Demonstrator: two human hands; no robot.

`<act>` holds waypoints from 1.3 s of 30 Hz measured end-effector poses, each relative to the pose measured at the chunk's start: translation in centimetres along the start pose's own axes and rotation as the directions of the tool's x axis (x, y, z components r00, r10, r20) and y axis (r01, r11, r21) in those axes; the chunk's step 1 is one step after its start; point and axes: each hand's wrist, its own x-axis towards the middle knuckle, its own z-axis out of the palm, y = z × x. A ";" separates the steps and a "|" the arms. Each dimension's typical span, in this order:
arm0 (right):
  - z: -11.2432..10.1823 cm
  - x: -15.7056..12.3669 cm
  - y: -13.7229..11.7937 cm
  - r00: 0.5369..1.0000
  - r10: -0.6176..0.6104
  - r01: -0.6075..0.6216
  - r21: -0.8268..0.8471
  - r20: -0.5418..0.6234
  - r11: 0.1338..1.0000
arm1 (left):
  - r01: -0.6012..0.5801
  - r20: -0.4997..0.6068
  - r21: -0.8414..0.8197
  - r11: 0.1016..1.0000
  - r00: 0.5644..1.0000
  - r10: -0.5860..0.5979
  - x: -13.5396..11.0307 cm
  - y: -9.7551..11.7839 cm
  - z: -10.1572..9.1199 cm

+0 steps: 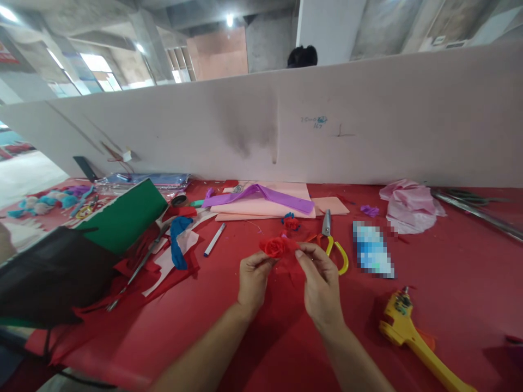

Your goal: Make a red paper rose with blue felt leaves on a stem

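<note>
Over the red tabletop I hold a red paper flower with layered, curled petals. My left hand pinches it from below on its left side. The fingers of my right hand are closed on a red crepe paper strip that runs from the flower's right side. Just behind lies a small red and blue paper flower. Scissors with yellow handles lie right beside my right hand. A yellow hot glue gun rests farther right.
Behind the hands lie peach paper sheets and a purple strip. A marker, a blue strip and paper scraps are on the left, near a dark bag. Crumpled pink paper lies right. A white partition stands behind.
</note>
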 end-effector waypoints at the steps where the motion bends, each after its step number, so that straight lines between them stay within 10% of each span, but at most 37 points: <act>1: 0.0 0.1 0.0 0.999 0.036 -0.035 0.040 -0.013 0.999 | 0.008 0.012 0.002 1.000 1.000 -0.008 0.0 0.1 0.0; 11: 0.5 0.4 -0.7 0.970 0.241 -0.219 0.275 -0.046 0.936 | 0.080 0.015 -0.051 0.995 0.997 -0.079 0.1 0.2 0.2; 39: 1.1 0.0 -1.4 0.947 0.314 -0.309 0.444 0.064 0.841 | -0.004 0.043 0.023 1.000 0.999 0.003 0.2 -0.4 -0.2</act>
